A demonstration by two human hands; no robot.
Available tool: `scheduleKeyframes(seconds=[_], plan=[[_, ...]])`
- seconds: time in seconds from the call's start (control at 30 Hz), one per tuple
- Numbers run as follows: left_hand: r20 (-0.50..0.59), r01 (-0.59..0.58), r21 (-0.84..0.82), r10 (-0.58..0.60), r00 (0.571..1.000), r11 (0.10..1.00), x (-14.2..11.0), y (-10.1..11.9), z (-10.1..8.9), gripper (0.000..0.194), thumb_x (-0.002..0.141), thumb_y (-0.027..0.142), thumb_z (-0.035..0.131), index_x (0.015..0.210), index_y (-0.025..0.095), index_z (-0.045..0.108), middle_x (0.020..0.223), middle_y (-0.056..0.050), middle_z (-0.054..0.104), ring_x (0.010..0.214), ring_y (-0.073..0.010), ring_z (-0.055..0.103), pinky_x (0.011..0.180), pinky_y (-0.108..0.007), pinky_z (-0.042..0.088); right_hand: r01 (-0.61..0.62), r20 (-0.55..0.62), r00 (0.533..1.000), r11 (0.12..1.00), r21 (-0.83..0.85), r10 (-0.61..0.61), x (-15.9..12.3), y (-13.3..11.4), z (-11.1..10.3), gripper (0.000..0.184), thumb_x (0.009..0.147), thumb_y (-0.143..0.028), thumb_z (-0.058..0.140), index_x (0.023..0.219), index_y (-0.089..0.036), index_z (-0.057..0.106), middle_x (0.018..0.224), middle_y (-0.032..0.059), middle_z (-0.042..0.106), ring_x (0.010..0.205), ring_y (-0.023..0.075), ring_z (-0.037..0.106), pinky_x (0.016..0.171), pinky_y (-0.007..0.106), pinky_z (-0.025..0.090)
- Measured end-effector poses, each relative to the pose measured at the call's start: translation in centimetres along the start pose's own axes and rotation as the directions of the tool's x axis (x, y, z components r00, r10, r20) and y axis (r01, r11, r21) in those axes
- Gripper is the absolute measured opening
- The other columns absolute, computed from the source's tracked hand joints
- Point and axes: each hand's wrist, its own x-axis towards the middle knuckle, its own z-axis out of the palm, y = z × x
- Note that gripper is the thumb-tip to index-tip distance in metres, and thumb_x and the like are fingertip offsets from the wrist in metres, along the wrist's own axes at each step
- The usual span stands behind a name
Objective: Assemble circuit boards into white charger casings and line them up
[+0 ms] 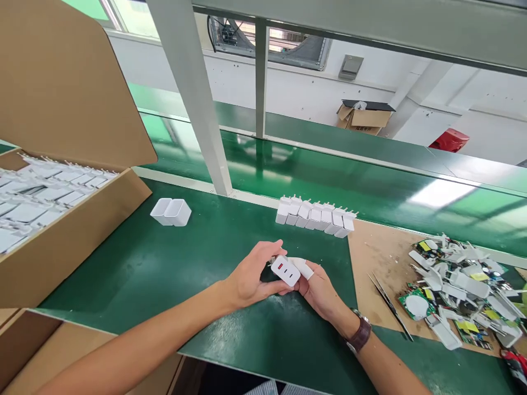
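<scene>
A white USB charger (285, 271) is held between both hands above the green tabletop. Its port face is turned up toward me, with one red port and two small dark ones. My left hand (249, 275) grips it from the left, thumb along the lower side and fingers around the far side. On the right, my right hand (320, 289) is closed on it too, the thumb wrapped in a white cover and pressed near its edge. The prongs are mostly hidden by the fingers.
A row of white chargers (315, 215) stands behind the hands. Two open white casings (172, 212) sit left, beside a cardboard box (94, 233) full of white parts. Rightward lie tweezers (390, 305) and a pile of circuit boards and plastic pieces (461, 291). A metal post (197, 99) rises at the table's back.
</scene>
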Motion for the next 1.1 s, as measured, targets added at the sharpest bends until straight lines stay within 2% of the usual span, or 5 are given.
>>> scheduleKeyframes(seconds=[0.43,0.57,0.7,0.87,1.1], plan=[[0.032,0.012,-0.038,-0.011,0.999,0.999,0.0,-0.2,-0.1,0.088,0.089,0.046,0.076,0.16,0.03,0.026,0.124,-0.012,0.065,0.109,-0.0259,0.063,0.094,-0.045,0.058,-0.084,-0.027,0.996,0.991,0.1,0.088,-0.1,-0.2,0.0,0.04,0.092,-0.059,0.062,0.103,-0.022,0.074,0.093,0.0077,0.076,0.084,0.0272,0.072,0.071,0.043,0.064],[0.031,0.04,-0.033,-0.039,0.999,0.999,0.4,-0.1,-0.5,0.097,0.079,0.053,0.084,0.156,0.024,0.033,0.141,-0.019,0.056,0.126,-0.0327,0.058,0.101,-0.05,0.057,0.101,-0.179,0.972,0.962,-0.255,-0.15,-0.5,0.0,-0.5,0.031,0.092,-0.046,0.066,0.111,-0.022,0.069,0.107,0.0078,0.072,0.095,0.0245,0.068,0.088,0.043,0.059],[0.04,0.104,-0.067,-0.102,0.994,0.992,0.9,-0.3,-1.0,0.038,0.099,0.023,0.063,0.137,0.024,0.056,0.138,-0.013,0.063,0.128,-0.0246,0.061,0.107,-0.044,0.055,0.203,-0.183,0.896,0.739,-0.642,-0.405,-1.0,0.1,-0.9,0.043,0.081,-0.031,0.078,0.119,-0.023,0.06,0.11,0.0069,0.063,0.092,0.0212,0.06,0.089,0.041,0.054],[0.099,0.013,-0.186,0.005,0.995,0.982,1.5,-0.4,-1.4,0.025,0.093,0.017,0.071,0.117,0.021,0.066,0.134,-0.013,0.068,0.127,-0.0252,0.064,0.107,-0.044,0.055,0.115,-0.017,0.988,0.814,-0.57,-0.151,-0.6,0.2,-1.3,0.099,0.079,-0.034,0.08,0.159,-0.022,0.022,0.101,0.0034,0.063,0.078,0.0178,0.057,0.079,0.039,0.055],[0.186,-0.075,-0.177,0.108,0.977,0.981,2.0,0.5,-1.0,0.028,0.087,0.016,0.078,0.112,0.019,0.065,0.129,-0.017,0.07,0.125,-0.0294,0.065,0.105,-0.049,0.056,0.104,0.035,0.994,0.815,-0.57,-0.102,0.3,1.0,-1.8,0.104,0.076,-0.039,0.085,0.16,-0.022,0.025,0.103,0.0042,0.064,0.079,0.0184,0.058,0.079,0.04,0.054]])
